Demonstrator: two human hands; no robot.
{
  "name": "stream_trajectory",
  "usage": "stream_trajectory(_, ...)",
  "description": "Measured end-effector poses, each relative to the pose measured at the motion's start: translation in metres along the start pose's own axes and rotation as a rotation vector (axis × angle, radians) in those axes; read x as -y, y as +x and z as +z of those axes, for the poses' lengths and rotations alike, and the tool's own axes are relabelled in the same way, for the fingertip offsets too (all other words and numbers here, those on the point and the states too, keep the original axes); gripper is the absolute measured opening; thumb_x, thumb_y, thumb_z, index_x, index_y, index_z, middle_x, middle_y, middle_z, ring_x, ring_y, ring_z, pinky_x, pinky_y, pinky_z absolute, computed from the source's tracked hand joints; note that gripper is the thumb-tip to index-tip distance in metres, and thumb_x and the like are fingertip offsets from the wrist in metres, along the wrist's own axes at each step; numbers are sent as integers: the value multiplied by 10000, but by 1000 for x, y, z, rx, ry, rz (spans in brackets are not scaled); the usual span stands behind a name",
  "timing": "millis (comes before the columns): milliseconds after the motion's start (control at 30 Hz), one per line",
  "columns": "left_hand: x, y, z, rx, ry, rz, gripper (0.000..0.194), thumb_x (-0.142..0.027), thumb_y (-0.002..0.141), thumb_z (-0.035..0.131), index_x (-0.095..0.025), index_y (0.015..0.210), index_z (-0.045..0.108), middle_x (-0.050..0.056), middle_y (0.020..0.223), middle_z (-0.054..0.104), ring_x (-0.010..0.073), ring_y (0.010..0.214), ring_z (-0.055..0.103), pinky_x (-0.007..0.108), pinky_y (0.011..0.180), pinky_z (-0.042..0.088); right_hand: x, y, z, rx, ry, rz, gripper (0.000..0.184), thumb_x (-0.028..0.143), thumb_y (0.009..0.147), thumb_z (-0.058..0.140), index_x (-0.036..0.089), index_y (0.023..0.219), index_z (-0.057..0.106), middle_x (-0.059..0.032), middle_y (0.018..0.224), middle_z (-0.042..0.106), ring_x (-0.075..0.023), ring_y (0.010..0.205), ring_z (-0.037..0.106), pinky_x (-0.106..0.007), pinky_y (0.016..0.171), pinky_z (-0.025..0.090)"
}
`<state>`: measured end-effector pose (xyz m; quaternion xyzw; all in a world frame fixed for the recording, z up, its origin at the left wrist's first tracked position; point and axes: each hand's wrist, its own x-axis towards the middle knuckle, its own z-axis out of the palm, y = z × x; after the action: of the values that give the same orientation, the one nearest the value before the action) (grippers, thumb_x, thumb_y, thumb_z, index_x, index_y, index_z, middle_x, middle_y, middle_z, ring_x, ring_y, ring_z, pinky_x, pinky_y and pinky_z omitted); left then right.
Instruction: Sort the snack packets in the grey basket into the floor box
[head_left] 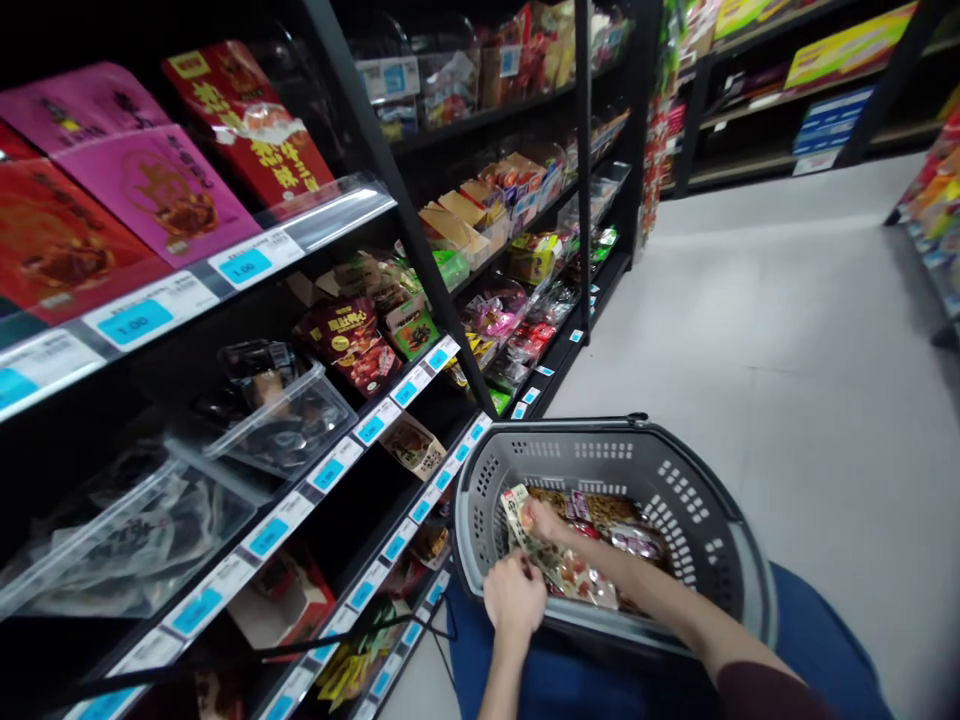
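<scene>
A grey shopping basket (720, 520) with slotted walls stands in front of me, with packaged snacks in it. My right hand (543, 522) reaches down inside, its fingers closed on a pale snack packet (514, 500) near the basket's left wall. Just over the near left rim is my left hand (514, 592), fingers curled in. What it grips, if anything, is hidden by the fingers. Clear-wrapped snacks (589, 582) and a silvery packet (637, 541) lie beneath and beside my right forearm.
A black shelf rack with price tags (330, 470) runs along the left, close to the basket. It carries pink pouches (154, 190), a dark red pouch (352, 340) and clear bins (281, 420). Grey floor (750, 340) extends ahead; another display (934, 200) stands at right.
</scene>
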<state>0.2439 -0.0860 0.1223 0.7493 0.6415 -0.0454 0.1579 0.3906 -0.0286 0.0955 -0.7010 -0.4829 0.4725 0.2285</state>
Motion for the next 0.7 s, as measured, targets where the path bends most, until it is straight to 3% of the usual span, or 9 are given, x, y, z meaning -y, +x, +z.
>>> stream_trajectory(133, -2, -2, -4, 17, -23, 21, 282, -294, 976, 479, -220, 1020, 748, 74, 1058, 799, 254, 1031, 757, 322, 872, 517, -20, 11, -35, 13, 4, -138, 256, 346, 1021, 694, 140, 1170, 668, -73, 1164, 662, -218, 1052, 666, -379, 926, 593)
stream_trajectory(267, -3, -2, -8, 73, -71, 53, 279, -272, 963, 505, -197, 1035, 765, 108, 1089, 797, 276, 1059, 756, 350, 924, 523, -40, 2, -80, -48, 120, -293, 257, 356, 1022, 689, 120, 1115, 647, -53, 1051, 648, -178, 929, 651, -341, 839, 591)
stream_trajectory(433, -2, 10, -13, 122, -240, 138, 302, -257, 975, 535, -190, 1205, 719, 136, 1287, 741, 290, 1226, 701, 395, 1070, 500, -57, -12, -115, -43, 348, -467, 345, 430, 958, 746, 149, 994, 548, -5, 893, 585, -124, 761, 593, -260, 691, 542)
stream_trajectory(567, -15, 43, -24, 181, -504, 259, 419, -304, 1007, 557, -115, 1381, 583, 187, 1425, 658, 256, 1336, 639, 364, 1159, 471, -60, -15, -124, -29, 478, -519, 634, 552, 719, 896, 214, 939, 408, 8, 876, 607, -134, 757, 614, -286, 700, 557)
stream_trajectory(633, -28, 69, -30, 234, -641, 314, 499, -345, 999, 593, -105, 1429, 518, 205, 1443, 642, 259, 1335, 641, 382, 1149, 496, -59, -12, -126, -25, 504, -518, 675, 569, 667, 904, 223, 934, 389, 7, 870, 624, -137, 759, 628, -296, 713, 566)
stream_trajectory(700, -41, 98, -34, 324, -758, 371, 528, -376, 1002, 588, -89, 1432, 484, 198, 1318, 716, 251, 1189, 719, 400, 1039, 577, -57, -6, -129, -27, 502, -513, 665, 540, 645, 905, 222, 940, 401, -6, 896, 642, -146, 784, 648, -301, 722, 574)
